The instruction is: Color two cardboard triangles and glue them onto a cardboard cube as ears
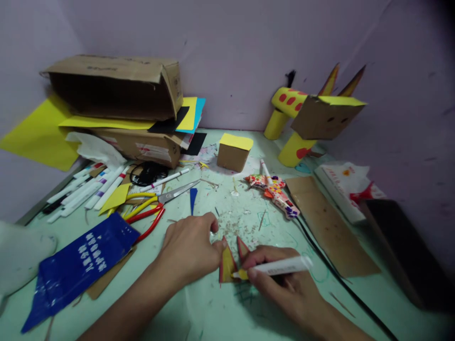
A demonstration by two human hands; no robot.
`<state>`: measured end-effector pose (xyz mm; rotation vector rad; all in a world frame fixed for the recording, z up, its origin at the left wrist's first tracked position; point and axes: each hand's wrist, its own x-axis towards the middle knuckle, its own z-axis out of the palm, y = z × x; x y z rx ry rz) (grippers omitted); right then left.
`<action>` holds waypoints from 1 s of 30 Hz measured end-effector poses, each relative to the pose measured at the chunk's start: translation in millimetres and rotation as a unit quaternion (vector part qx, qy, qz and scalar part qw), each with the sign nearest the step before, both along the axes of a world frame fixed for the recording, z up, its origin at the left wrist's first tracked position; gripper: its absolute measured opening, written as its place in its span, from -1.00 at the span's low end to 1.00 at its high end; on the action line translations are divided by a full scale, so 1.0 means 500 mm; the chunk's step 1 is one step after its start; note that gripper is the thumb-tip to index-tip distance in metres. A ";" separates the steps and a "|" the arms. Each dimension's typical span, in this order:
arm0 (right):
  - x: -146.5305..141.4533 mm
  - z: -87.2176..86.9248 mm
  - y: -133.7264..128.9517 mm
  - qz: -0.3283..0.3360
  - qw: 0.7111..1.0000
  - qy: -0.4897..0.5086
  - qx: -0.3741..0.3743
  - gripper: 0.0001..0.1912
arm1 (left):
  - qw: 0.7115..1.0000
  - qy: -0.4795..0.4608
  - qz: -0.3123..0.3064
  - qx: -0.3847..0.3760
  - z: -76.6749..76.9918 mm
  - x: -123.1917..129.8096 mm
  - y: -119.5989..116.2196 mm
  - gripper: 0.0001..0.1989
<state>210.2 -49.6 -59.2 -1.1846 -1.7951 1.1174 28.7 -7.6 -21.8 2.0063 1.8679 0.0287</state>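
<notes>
Fingers (261,279) of the right hand (293,293) pinch a marker (284,266); left hand (192,244), fingers curled, touches a triangle (226,266).

The left triangle (227,259), yellow inside with reddish edges, lies with its narrow tip pointing away and its wide base toward the viewer. The right triangle (242,248), also red-edged, sits just beside it, its tip pointing away too and its lower part hidden. The white marker (286,266) slants slightly, uncapped, its yellow tip at the left triangle's lower right edge.
</notes>
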 end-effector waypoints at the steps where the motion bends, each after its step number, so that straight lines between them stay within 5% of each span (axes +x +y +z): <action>1: 0.001 0.001 -0.001 0.004 1.000 0.003 -0.008 -0.77 | 1.000 0.000 0.001 0.000 0.000 0.000 0.000 -0.83; 8: 0.005 0.003 -0.011 -0.077 0.997 0.008 -0.007 -0.76 | 1.000 -0.005 -0.001 -0.004 -0.002 -0.002 0.000 -0.82; 24: 0.001 0.006 -0.002 0.029 0.999 -0.024 0.030 -0.81 | 1.000 -0.007 -0.001 0.005 -0.004 -0.001 -0.002 -0.83; 30: -0.002 -0.002 -0.003 -0.042 0.999 -0.002 -0.010 -0.80 | 1.000 -0.009 -0.006 0.014 -0.007 -0.004 -0.002 -0.83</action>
